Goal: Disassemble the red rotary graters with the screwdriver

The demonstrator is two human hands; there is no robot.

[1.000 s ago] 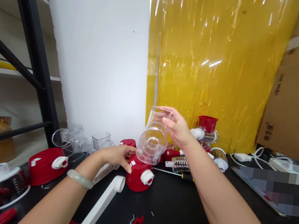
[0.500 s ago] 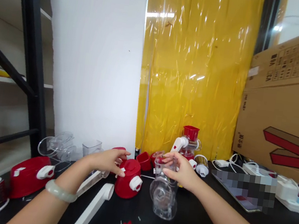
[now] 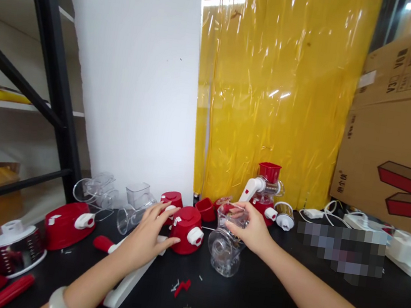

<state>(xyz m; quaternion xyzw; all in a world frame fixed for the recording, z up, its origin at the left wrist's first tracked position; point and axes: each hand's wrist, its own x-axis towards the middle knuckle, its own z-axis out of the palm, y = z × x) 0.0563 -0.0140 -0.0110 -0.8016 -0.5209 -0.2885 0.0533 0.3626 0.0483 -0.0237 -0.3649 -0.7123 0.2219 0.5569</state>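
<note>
My right hand (image 3: pixel 251 226) has its thumb and fingers around the upper neck of a clear plastic grater housing (image 3: pixel 225 256), which stands on the black table. The round opening of the housing faces toward me. My left hand (image 3: pixel 155 226) is spread, its fingers apart, just left of a red grater base (image 3: pixel 187 230) with a white knob on its side. Whether the fingertips touch that base I cannot tell. A white crank handle (image 3: pixel 134 279) lies under my left hand and forearm. Behind the base are another red base (image 3: pixel 171 199) and a red hopper (image 3: pixel 205 209).
An assembled grater (image 3: pixel 267 185) stands at the back beside a metal drum (image 3: pixel 284 216). On the left are a large red base (image 3: pixel 69 226), a drum (image 3: pixel 18 250) and clear parts (image 3: pixel 99 191). Small red and grey pieces (image 3: pixel 182 287) lie in front. A power strip (image 3: pixel 405 253) sits right.
The view has shifted, so more of the left side of the table shows. My left hand has spread and drawn back to the left of the red base. My right hand stays on the clear housing.
</note>
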